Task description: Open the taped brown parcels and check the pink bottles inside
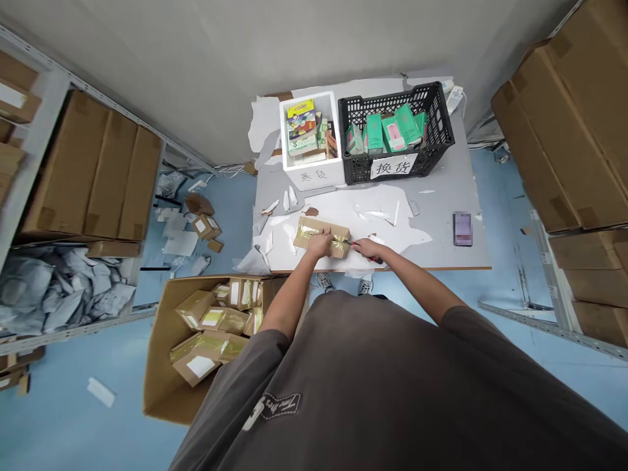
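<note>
Left hand (320,243) laid over the top of a taped box (314,224), fingers partly curled; cannot tell whether they grip its edges. Right hand (367,248) closed round a red-and-black tool (376,260), its front end at the box's right end. Box lies flat, slightly askew, near the front edge of a grey table (441,196), center of frame; shiny yellowish tape runs along its top and crosses near the right end. Torn white scraps (380,214) scattered about it. Behind, upper center: white bin (314,178) of mixed small packs (301,124), and just beside it on the right a black crate (360,171) holding green boxes (375,133). Purplish-faced device (462,229) lies at the table's right side. Lower left of frame: open carton (169,347) on the floor (59,432), several taped parcels (223,320) inside, some with white labels. Far left, a shelf (61,98) with large cartons (98,170) above grey bags (63,288). Upper right, more brown cartons (554,131), stacked. Shoes (324,281) just show below the table edge.
</note>
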A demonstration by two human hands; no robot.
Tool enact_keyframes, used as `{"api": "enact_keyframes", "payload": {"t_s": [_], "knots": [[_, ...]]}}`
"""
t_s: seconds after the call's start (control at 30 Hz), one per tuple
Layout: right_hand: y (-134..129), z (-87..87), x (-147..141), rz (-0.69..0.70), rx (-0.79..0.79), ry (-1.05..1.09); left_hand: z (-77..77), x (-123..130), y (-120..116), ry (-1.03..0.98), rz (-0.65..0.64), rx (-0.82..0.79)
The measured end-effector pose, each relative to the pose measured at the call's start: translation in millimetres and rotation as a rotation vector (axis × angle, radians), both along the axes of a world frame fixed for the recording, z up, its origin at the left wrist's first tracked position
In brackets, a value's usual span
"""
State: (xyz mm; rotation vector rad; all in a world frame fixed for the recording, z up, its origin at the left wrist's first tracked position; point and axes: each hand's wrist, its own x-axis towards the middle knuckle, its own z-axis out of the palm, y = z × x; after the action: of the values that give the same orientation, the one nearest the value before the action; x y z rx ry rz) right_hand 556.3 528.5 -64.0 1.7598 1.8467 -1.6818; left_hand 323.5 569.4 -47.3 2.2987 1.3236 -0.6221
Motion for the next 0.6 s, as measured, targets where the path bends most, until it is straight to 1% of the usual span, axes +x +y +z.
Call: {"api": "enact_keyframes", "payload": {"t_s": [0.07,0.2,0.27,0.33,0.47,0.6], "knots": [[-2,-1.8,0,-0.009,-0.03,0.03,1.6,0,-1,-0.006,0.01,-0.008],[-11,-4.8,0,-0.099,-0.104,0.111,3.0,0,-2,-0.009,0.007,-0.002],[-16,-5.9,0,-0.126,-0.124,0.112,3.5,0,-2,-0.005,-0.004,-0.001],[-21,-7.2,-3,-0.114,-0.105,0.092,4.1,1,-2,0.003,0.003,-0.001],[-32,-11.4,-11,-0.071,0.025,0.079,3.9,1,0,0.012,0.01,0.016],[-43,-13.3,-9,-0.073,0.033,0.067,0.6,-2,-1,-0.017,0.0,0.012]]}}
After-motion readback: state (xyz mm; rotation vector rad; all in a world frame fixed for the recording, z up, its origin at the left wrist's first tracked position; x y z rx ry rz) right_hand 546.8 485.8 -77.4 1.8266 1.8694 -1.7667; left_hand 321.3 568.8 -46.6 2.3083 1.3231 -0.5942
